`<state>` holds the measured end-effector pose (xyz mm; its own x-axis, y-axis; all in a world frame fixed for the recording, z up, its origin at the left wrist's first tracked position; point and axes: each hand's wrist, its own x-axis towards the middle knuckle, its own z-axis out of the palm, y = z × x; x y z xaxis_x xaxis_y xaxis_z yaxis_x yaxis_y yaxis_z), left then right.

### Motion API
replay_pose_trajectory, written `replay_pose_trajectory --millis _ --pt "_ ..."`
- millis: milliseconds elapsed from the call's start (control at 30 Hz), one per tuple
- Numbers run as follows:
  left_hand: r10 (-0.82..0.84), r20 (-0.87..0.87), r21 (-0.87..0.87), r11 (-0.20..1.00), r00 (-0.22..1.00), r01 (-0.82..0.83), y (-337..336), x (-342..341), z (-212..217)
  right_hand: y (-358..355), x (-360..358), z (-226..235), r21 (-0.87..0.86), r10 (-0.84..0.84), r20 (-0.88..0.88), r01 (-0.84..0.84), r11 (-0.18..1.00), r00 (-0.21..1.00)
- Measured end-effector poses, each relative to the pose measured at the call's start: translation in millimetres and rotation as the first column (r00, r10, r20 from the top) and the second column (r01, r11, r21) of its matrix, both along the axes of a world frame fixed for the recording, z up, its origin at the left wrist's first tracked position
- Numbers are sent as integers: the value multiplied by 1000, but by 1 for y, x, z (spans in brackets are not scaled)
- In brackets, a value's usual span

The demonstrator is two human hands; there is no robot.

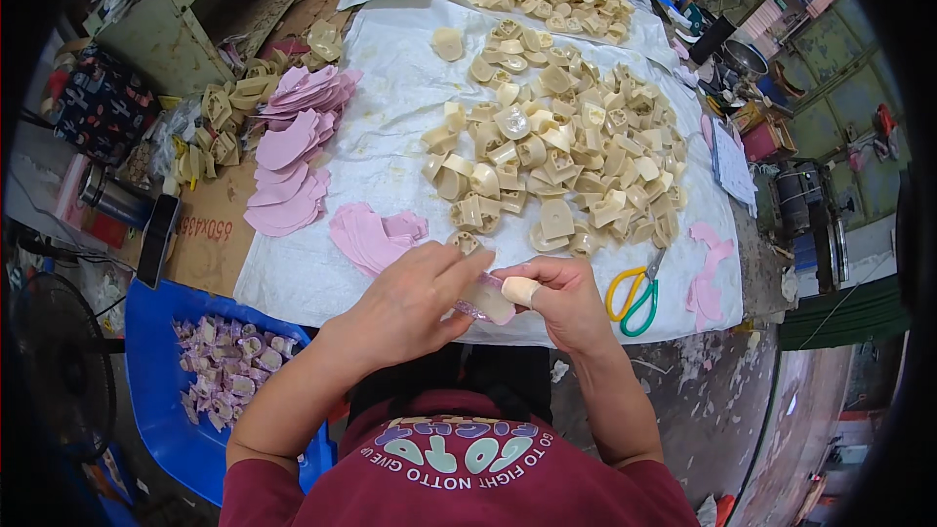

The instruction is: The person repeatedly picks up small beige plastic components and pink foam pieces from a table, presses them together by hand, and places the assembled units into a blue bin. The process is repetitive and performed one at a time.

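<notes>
My shirt [459, 488] came nearest; at the near edge of the worktop [376, 176], my left hand [415, 291] and right hand [564, 304] pinched a pink-edged piece [495, 302], scissors [639, 295] just rightward.

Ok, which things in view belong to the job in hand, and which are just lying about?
Likely the job:
held piece
pink sheets
beige parts
blue tub
purple-and-beige pieces
scissors, perhaps

Seemingly lying about:
fan
patterned bag
dark phone-like slab
</notes>
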<state>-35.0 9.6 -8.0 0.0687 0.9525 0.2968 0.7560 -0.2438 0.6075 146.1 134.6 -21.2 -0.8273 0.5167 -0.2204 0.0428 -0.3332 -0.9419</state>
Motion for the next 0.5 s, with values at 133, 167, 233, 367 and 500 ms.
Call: replay_pose_trajectory --millis 133,167,233,367,500 --pt "35 -45 87 996 998 -31 1 5 7 -3 2 -1 136 3 -41 3 991 999" --pt "37 -63 102 994 997 -30 1 6 9 -1 3 5 114 29 -57 -22 993 998" --pt "51 -90 115 993 995 -41 2 9 10 -1 4 9 112 26 -45 -21 993 999" --pt "100 -53 57 994 994 -97 3 12 6 -3 0 10 198 -31 29 25 980 999" --pt "131 54 111 984 990 -137 2 11 1 4 1 0 69 39 -164 -28 997 986"
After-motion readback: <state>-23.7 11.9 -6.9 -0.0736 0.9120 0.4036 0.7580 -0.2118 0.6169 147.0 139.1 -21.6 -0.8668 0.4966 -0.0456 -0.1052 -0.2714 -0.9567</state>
